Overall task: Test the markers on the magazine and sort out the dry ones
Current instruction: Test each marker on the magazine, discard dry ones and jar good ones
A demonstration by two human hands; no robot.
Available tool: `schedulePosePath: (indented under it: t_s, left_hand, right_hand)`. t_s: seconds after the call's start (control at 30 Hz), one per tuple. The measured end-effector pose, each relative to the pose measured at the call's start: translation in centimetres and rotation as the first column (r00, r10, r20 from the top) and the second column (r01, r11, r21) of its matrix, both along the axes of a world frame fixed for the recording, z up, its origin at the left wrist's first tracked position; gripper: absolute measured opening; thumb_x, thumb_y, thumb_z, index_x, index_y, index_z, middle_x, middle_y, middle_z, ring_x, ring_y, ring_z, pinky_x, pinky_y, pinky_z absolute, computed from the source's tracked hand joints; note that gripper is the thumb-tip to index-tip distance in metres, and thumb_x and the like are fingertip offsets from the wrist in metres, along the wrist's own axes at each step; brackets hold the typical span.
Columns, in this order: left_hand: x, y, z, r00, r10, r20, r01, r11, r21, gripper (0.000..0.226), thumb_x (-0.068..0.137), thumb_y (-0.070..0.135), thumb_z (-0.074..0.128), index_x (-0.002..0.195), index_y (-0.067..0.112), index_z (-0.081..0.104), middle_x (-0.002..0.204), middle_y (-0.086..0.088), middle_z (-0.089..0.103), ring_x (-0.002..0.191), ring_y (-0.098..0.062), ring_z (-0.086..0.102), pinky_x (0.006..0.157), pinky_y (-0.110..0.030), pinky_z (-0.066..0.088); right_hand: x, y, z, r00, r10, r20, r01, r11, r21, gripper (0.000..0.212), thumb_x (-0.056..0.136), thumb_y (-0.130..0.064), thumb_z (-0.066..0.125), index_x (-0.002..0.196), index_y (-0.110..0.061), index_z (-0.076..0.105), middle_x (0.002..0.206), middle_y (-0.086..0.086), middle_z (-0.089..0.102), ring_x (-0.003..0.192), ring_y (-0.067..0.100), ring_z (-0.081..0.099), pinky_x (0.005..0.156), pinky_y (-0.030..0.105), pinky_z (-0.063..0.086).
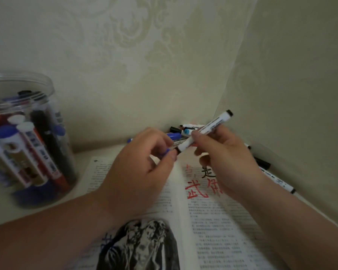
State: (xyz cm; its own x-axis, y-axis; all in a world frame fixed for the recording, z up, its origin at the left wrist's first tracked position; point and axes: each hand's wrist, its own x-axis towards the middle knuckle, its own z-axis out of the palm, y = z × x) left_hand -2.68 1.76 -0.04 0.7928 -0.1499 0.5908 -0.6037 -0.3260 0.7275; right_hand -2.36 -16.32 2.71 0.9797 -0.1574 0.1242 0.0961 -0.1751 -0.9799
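An open magazine (213, 221) lies in front of me, with red and black marker strokes on its right page and blue scribble at the lower left. My right hand (222, 158) grips a white marker (209, 129) with a black end, held slanted above the page. My left hand (141, 168) pinches the marker's tip end, where a dark cap or nib shows; a bit of blue shows by its fingers. A clear plastic jar (27, 139) at the left holds several markers, red, blue and black.
Several loose markers (183, 130) lie in the corner by the wall behind my hands. More markers (275, 176) lie along the right wall beside the magazine. Walls close in at the back and right.
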Motion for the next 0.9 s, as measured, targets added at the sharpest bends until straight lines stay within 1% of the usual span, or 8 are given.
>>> schedulePosePath:
  t_s: [0.07,0.13,0.2,0.27,0.37,0.43,0.6,0.9]
  left_hand:
    - [-0.2,0.1,0.2,0.978,-0.048,-0.205,0.019,0.99,-0.141,0.019,0.089,0.015,0.057,0.078,0.028,0.049,0.078,-0.002,0.068,0.059,-0.019,0.066,0.058,-0.043,0.055]
    - [-0.1,0.2,0.2,0.954,-0.043,-0.297,0.022,0.997,-0.073,0.027,0.09,0.006,0.05,0.082,0.032,0.047,0.06,-0.003,0.059,0.051,-0.012,0.054,0.054,-0.041,0.047]
    - [-0.1,0.1,0.2,0.934,-0.063,-0.353,0.079,0.996,0.031,0.031,0.092,0.005,0.047,0.089,0.036,0.049,0.058,-0.001,0.047,0.05,-0.012,0.04,0.053,-0.038,0.036]
    - [-0.5,0.0,0.4,0.925,-0.095,-0.369,0.142,0.984,0.103,0.011,0.095,0.027,0.054,0.095,0.038,0.052,0.067,0.003,0.053,0.051,-0.008,0.041,0.056,-0.033,0.037]
    - [-1.3,0.0,1.1,0.926,-0.131,-0.353,0.224,0.945,0.238,0.028,0.082,0.065,0.055,0.099,0.042,0.055,0.085,0.019,0.06,0.055,-0.003,0.047,0.055,-0.019,0.037]
    - [-1.5,-0.2,1.6,0.935,-0.149,-0.322,0.254,0.914,0.316,0.03,0.082,0.066,0.052,0.093,0.04,0.059,0.081,0.026,0.059,0.059,-0.001,0.049,0.056,-0.018,0.038]
    - [-0.6,-0.1,0.6,0.967,-0.19,-0.171,0.248,0.858,0.45,0.038,0.094,0.071,0.037,0.088,0.038,0.056,0.089,0.018,0.059,0.079,-0.007,0.057,0.064,-0.02,0.041]
    - [-1.6,-0.8,0.8,0.937,-0.35,-0.019,0.312,0.81,0.496,0.032,0.101,0.06,0.029,0.083,0.039,0.044,0.076,0.016,0.051,0.068,-0.003,0.052,0.062,-0.01,0.037]
  right_hand:
    - [0.2,-1.2,1.0,0.999,-0.018,-0.046,0.024,0.991,0.132,0.011,0.092,-0.023,0.069,0.082,-0.018,0.067,0.068,0.005,0.061,0.058,0.015,0.047,0.051,0.029,0.037]
    - [-0.2,-2.0,2.1,0.988,0.098,-0.123,-0.059,0.957,0.285,0.018,0.095,-0.01,0.06,0.076,-0.012,0.059,0.063,0.007,0.05,0.051,0.016,0.038,0.043,0.025,0.029]
    - [-0.9,-2.4,2.8,0.969,0.19,-0.16,-0.138,0.946,0.292,0.019,0.09,-0.005,0.055,0.072,-0.012,0.056,0.062,0.009,0.047,0.047,0.017,0.036,0.041,0.025,0.023]
    - [-1.8,-2.5,3.0,0.954,0.253,-0.16,-0.205,0.943,0.263,0.012,0.081,-0.005,0.057,0.072,-0.011,0.059,0.06,0.011,0.048,0.046,0.019,0.037,0.041,0.024,0.02]
    - [-3.0,-2.5,2.2,0.946,0.297,-0.13,-0.243,0.914,0.325,0.008,0.068,-0.006,0.065,0.072,-0.012,0.063,0.058,0.014,0.052,0.045,0.021,0.043,0.036,0.02,0.023]
    - [-3.5,-2.6,1.2,0.953,0.286,-0.101,-0.231,0.901,0.368,0.008,0.069,-0.007,0.063,0.07,-0.014,0.064,0.058,0.016,0.053,0.045,0.023,0.046,0.036,0.02,0.025]
    - [-3.9,-1.9,-0.3,0.923,0.383,-0.044,-0.343,0.869,0.357,0.012,0.077,-0.02,0.069,0.07,-0.013,0.062,0.059,0.016,0.054,0.045,0.024,0.046,0.038,0.02,0.028]
    - [-4.6,-3.4,0.8,0.851,0.52,0.069,-0.522,0.829,0.2,0.017,0.077,-0.013,0.075,0.067,-0.006,0.064,0.051,0.018,0.058,0.032,0.016,0.042,0.034,0.014,0.031]
